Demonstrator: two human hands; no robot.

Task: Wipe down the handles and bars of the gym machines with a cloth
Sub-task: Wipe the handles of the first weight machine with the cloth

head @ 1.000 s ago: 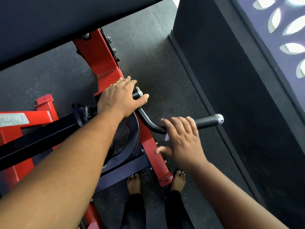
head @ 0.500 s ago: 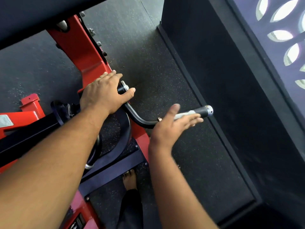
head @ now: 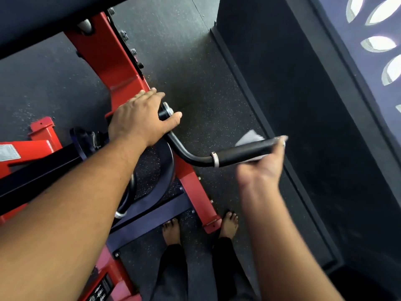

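The fingers (head: 280, 146) of the right hand (head: 262, 168) curl up from below around the far end of the black handle (head: 240, 154), gripping it with a white cloth (head: 249, 137) caught between palm and grip; the hand is blurred, so the exact lie of each finger cannot be told. A corner of the cloth sticks out behind the handle and a thin strip shows under it. The handle is a dark foam-covered grip with a silver ring at its near end, from which a bare black bar (head: 184, 151) bends up and left. The left hand (head: 138, 120) rests over the other end of that bar, fingers curled loosely over the top and thumb stretched beside the bar's silver-capped tip. Below both arms stand two bare feet (head: 171, 231) on the speckled rubber floor (head: 206, 94), on either side of the foot of the red machine frame (head: 112, 68). Farther off, a black raised platform (head: 303, 127) runs along the right. Half a second earlier the right hand lay flat on top of the grip, the silver end cap showing beyond its fingertips; now it sits under the grip and covers that end. The left hand has kept its hold.
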